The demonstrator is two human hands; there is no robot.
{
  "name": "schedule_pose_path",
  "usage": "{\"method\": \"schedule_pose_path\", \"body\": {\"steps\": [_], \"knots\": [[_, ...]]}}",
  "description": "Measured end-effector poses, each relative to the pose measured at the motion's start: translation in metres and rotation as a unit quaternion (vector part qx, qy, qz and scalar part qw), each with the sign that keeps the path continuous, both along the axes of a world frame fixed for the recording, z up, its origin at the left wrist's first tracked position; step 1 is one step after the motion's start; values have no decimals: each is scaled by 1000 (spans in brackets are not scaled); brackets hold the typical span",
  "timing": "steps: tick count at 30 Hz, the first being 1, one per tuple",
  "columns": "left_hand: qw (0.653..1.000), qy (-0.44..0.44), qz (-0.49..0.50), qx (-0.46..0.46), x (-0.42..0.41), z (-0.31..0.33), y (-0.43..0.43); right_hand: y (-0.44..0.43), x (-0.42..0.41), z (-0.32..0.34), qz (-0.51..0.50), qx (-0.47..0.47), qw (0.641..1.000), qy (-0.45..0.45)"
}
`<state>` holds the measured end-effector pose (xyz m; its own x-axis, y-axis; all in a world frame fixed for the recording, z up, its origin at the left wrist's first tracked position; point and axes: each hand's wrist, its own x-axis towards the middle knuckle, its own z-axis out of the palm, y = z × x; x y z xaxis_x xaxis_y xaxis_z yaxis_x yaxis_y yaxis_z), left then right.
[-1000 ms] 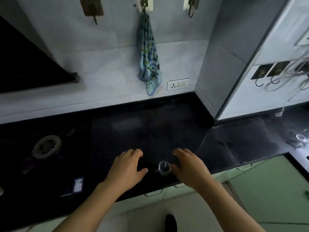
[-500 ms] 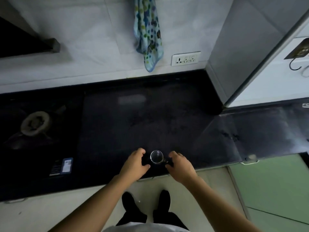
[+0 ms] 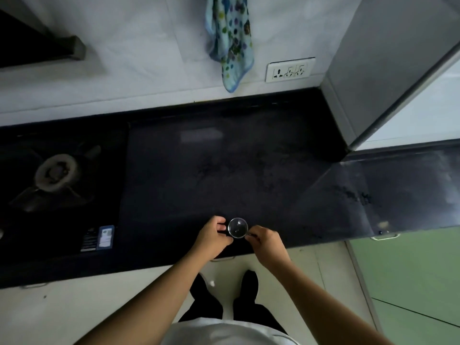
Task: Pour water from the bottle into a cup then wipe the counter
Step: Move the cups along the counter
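Glass cup (image 3: pixel 238 228) on black counter (image 3: pixel 224 175), left hand (image 3: pixel 211 239) curled round it, right hand (image 3: pixel 265 242) pinching handle.

**A:** ok, what's actually different from a second ago?

**B:** Hands closed in. The left hand (image 3: pixel 211 241) was lying open beside the cup (image 3: pixel 238 228), and now its fingers curl against the cup's left side. The right hand (image 3: pixel 267 244) was spread out next to it, and now it's pinching the right edge.

**A:** View moved too?

**B:** Yep, the head tipped down. The towel (image 3: pixel 230 38) is cut off at the top, and shoes (image 3: pixel 250 285) now show below the counter (image 3: pixel 224 170) edge.
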<state>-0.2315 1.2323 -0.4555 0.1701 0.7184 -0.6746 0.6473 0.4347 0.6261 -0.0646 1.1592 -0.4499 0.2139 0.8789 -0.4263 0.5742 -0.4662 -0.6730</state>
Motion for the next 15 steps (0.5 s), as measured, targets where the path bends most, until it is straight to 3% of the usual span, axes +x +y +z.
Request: {"method": "schedule_pose_path", "body": {"steps": [7,15], "knots": [[981,-109,132,-86,-12,8,-4,5,-14,10,5,7,999,38],[949,-182,244,-76,-63,42,-14,26,-47,40,119,59,989,62]]}}
